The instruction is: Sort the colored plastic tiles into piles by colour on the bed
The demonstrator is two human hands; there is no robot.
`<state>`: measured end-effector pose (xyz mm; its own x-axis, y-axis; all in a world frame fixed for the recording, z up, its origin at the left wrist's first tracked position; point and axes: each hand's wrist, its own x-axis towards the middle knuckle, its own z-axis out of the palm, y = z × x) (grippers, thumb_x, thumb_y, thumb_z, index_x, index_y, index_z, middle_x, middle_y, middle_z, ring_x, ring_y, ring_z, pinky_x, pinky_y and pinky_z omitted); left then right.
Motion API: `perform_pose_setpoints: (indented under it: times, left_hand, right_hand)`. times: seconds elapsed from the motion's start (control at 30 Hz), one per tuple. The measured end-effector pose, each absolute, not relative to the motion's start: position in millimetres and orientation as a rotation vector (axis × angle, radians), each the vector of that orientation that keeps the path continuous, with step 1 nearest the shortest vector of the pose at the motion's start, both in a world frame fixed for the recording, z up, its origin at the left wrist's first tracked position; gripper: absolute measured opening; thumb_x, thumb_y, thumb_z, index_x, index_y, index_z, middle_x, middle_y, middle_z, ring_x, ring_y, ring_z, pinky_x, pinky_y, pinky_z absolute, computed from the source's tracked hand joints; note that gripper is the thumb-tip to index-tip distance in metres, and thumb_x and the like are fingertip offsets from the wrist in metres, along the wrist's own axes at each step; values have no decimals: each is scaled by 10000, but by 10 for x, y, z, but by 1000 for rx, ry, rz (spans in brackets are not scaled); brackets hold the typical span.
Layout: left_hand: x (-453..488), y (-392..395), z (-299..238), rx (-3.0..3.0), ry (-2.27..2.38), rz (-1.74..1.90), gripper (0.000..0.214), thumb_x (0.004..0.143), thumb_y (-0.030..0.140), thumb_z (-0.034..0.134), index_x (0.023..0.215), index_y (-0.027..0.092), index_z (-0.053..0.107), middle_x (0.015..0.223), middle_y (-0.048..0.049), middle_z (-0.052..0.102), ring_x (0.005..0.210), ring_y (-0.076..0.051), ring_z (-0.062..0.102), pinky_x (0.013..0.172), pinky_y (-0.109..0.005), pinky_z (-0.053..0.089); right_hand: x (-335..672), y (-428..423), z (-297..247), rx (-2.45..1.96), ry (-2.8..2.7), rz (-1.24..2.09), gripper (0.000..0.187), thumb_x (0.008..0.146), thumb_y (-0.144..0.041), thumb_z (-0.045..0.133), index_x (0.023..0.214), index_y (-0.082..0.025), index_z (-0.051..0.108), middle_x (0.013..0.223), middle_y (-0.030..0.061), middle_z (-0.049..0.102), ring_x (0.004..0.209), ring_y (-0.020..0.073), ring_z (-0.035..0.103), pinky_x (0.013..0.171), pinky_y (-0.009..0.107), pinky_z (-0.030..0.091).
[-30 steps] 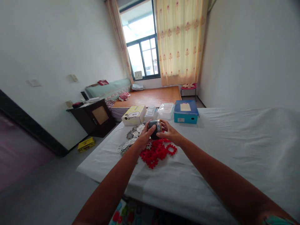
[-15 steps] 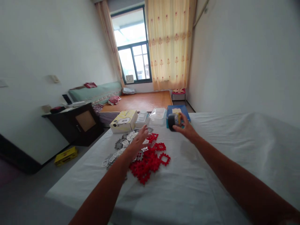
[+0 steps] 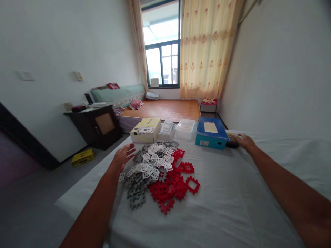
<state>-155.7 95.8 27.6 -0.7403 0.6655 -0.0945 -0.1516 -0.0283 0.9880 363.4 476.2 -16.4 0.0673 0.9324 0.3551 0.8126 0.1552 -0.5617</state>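
Head view has the right hand (image 3: 244, 140) at the far right of the white cloth (image 3: 219, 206), its fingers against the right end of a dark container (image 3: 232, 142) with a yellow part; the area is small and blurred, so I cannot tell whether they are clamped on it or merely resting there. The container sits just right of the blue box (image 3: 218, 126), which hides part of it. I judge it stiff and fairly light, with a smooth, perhaps slippery surface, best held around its side with the thumb opposite the fingers. The left hand (image 3: 124, 157) holds nothing, its fingers apart, just beside the left edge of a loose heap. There, white lattice pieces (image 3: 147, 168) lie over grey toothed pieces (image 3: 136, 197), with red toothed pieces (image 3: 178, 188) on the right and near side. These look like light, stiff plastic, easily pinched by a rim, though the thin white ones may snag or bend. Farther off, from left to right, stand a yellow-and-white box (image 3: 146, 130), a white box (image 3: 167, 133) and a clear plastic box (image 3: 186, 130), left of the blue one.
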Motion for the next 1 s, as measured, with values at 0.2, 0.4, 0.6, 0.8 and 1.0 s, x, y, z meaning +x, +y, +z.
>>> perform_pose_setpoints:
  times: [0.2,0.4,0.6,0.8,1.0]
  left_hand:
    - [-1796,1001,73,469,1577,2013,157,863,275,563,946,177,654,1087,-86,689,877,-150,693,698,-236,527]
    - [-1865,1021,-152,602,1749,2090,265,800,366,585,965,171,656,1063,-99,693,882,-177,687,642,-223,490]
    - [-1895,994,-238,771,1895,2053,371,776,471,577,972,168,658,1037,-112,697,864,-206,683,611,-245,477]
    - [-1852,1031,-182,835,1900,2036,364,788,478,575,964,171,660,1024,-108,700,843,-208,685,594,-250,482]
    - [-1846,998,-139,852,1882,2047,350,794,468,577,964,176,668,1015,-105,705,832,-206,688,566,-234,471]
  right_hand:
    - [2847,4129,493,-1088,-1809,-189,449,904,-359,441,1277,-136,554,1227,175,608,1170,299,521,1017,471,381]
    - [1300,3382,514,-603,-2511,90,273,906,-344,548,1124,-212,646,1138,70,647,879,173,632,840,302,476]
    - [382,3440,194,-875,-2698,18,273,880,-284,610,1135,-194,647,1179,109,621,972,218,637,819,292,461]
    - [153,3546,67,-985,-2720,-86,235,872,-224,605,1100,-182,640,1195,113,589,919,207,643,770,281,448]
    - [284,3419,277,-908,-2577,-90,161,867,-268,619,998,-178,642,1109,87,598,867,195,626,733,280,436]
